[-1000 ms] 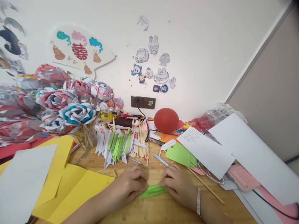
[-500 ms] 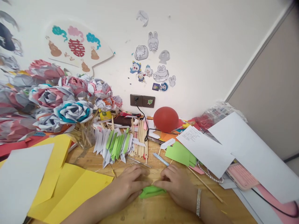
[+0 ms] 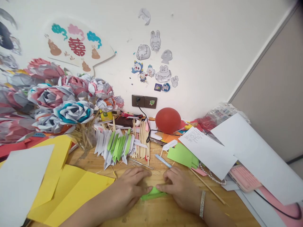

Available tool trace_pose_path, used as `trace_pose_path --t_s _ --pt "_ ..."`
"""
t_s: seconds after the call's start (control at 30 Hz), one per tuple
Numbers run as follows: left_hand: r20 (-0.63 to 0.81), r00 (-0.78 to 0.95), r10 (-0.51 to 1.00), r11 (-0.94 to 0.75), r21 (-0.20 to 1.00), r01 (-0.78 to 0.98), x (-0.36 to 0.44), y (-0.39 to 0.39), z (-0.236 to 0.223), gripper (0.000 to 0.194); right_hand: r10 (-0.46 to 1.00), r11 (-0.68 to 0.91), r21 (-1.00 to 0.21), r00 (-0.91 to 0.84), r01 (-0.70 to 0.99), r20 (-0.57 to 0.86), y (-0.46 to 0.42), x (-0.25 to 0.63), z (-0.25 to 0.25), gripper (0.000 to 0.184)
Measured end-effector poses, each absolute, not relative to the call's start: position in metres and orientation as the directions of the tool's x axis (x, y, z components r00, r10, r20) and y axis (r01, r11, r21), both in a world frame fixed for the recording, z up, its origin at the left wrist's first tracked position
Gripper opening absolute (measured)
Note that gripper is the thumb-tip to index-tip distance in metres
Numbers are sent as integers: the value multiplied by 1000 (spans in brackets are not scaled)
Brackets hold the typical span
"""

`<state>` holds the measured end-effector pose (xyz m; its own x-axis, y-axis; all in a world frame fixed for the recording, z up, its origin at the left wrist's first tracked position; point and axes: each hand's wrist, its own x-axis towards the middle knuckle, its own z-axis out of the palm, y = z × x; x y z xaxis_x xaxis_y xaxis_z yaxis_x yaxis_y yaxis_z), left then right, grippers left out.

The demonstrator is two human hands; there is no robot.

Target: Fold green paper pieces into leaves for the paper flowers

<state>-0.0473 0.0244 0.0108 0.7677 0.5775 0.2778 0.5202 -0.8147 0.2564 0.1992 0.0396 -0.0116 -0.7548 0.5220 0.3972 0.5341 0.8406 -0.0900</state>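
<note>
A small folded piece of green paper (image 3: 153, 194) lies on the wooden table at the front middle. My left hand (image 3: 133, 186) grips its left end, the thumb lying on top and the fingers curled. At the other end my right hand (image 3: 178, 186), with a silvery bracelet at the wrist, pinches the paper the same way. Both thumbs press near the upper edge, partly hiding it. Just beyond the right hand lies a light blue pen (image 3: 163, 161). Behind the left hand is a row of folded white and green paper strips (image 3: 118, 146).
Wooden sticks (image 3: 142, 138) stand bundled behind the strips. Paper flowers (image 3: 74, 112) fill the left back, and yellow sheets (image 3: 80, 192) lie at left. A red balloon (image 3: 168, 120) rests by the wall. White sheets (image 3: 208, 154), green paper (image 3: 181, 154) and a pink keyboard-like device (image 3: 245, 178) are at right.
Both thumbs have shifted slightly along the upper edge of the green paper, the left one reaching a little further right. The hands otherwise stay in place.
</note>
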Motion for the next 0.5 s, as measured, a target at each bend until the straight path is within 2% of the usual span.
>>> trace_pose_path --t_s 0.13,0.3,0.4,0.5 --pt "189 780 596 -791 306 530 -52 23 17 36 510 855 -120 -777 505 368 41 207 -7 24" --pt "188 778 599 -781 352 516 -59 23 16 44 548 836 -172 -783 521 294 42 216 5 27" --pt "178 773 609 -776 332 536 -55 23 13 34 589 807 -249 -759 536 276 40 217 7 26" --pt "207 735 645 -757 301 579 -46 22 9 17 639 765 -325 -715 555 284 37 209 1 10"
